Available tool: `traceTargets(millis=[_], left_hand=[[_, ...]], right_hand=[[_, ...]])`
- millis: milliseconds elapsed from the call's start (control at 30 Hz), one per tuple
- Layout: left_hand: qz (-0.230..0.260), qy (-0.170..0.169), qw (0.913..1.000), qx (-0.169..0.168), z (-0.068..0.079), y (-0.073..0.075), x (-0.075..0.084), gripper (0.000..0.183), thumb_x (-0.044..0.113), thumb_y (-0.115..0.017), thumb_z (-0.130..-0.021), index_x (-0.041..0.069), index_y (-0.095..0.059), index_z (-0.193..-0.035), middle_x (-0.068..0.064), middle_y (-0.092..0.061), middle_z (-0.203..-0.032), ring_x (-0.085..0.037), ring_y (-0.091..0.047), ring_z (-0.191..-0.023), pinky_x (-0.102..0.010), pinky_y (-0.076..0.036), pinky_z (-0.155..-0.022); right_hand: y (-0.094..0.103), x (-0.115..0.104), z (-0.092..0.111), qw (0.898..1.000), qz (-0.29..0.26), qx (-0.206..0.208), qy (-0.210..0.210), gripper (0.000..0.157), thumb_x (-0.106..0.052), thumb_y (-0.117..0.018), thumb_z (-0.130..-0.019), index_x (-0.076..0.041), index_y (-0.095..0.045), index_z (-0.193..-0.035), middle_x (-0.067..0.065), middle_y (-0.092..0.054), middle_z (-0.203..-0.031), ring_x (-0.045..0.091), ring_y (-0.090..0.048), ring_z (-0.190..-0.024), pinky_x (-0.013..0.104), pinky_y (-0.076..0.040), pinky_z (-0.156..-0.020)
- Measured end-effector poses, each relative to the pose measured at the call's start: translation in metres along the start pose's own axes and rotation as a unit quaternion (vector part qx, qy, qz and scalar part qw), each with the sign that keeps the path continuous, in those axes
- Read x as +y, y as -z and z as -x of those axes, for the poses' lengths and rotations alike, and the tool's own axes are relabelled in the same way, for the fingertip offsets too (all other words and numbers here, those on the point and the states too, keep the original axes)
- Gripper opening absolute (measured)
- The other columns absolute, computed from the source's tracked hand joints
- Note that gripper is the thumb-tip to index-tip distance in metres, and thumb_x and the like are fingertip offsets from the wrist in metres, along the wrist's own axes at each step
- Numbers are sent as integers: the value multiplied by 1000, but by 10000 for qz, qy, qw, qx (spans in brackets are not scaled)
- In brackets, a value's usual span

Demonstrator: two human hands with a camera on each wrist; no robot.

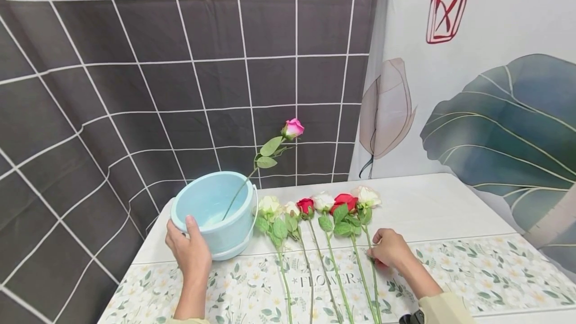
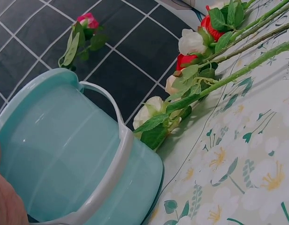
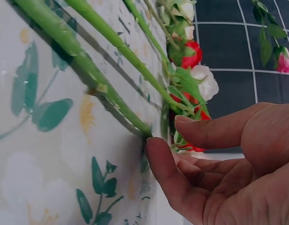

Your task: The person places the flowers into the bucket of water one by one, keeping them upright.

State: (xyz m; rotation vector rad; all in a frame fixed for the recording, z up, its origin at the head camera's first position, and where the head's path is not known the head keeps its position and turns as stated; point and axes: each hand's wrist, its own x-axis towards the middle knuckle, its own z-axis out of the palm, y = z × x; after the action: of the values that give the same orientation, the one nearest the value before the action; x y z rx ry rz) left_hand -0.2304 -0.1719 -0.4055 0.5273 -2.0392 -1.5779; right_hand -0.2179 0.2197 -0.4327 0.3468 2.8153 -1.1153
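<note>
My left hand (image 1: 191, 254) holds a light blue bucket (image 1: 229, 241) by its near left side, with the thumb at the rim. The bucket is tilted, and its pale handle (image 2: 114, 164) hangs down the side. Inside leans one pink rose (image 1: 293, 128), its stem slanting up past the rim. Several red and white roses lie in a row on the table, stems towards me. My right hand (image 1: 389, 250) is at the stem of the rightmost white rose (image 1: 366, 197). In the right wrist view, the index fingertip touches that stem (image 3: 107, 93), while the thumb stays apart.
A white table cover (image 1: 427, 204) with a floral band and the word FLOWER lies under the roses. Behind stands a dark curtain (image 1: 211, 84) with white grid lines. To the right hangs a white cloth (image 1: 405, 19) with printed leaves.
</note>
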Motion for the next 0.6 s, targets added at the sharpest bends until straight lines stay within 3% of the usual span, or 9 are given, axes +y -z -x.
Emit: traceTargets(millis=[400,600], left_hand=[[19,-52,9999,-102,0,0,-1,71,54,-22,-100,18,2,-156,-17,-5,-156,-42,-11,-144,-58,-8,-115],[24,-42,10000,-62,0,0,0,70,54,-23,-100,18,0,-156,-17,-6,-156,-42,-14,-143,-59,-10,-115]], right_hand=[[-7,2,3,9999,-87,116,91,26,3,-75,-77,7,-52,-87,11,-57,-65,17,-57,-52,29,-50,-46],[-12,2,3,9996,201,149,127,32,2,-75,-76,12,-53,-97,13,-58,-73,17,-56,-53,29,-48,-48]])
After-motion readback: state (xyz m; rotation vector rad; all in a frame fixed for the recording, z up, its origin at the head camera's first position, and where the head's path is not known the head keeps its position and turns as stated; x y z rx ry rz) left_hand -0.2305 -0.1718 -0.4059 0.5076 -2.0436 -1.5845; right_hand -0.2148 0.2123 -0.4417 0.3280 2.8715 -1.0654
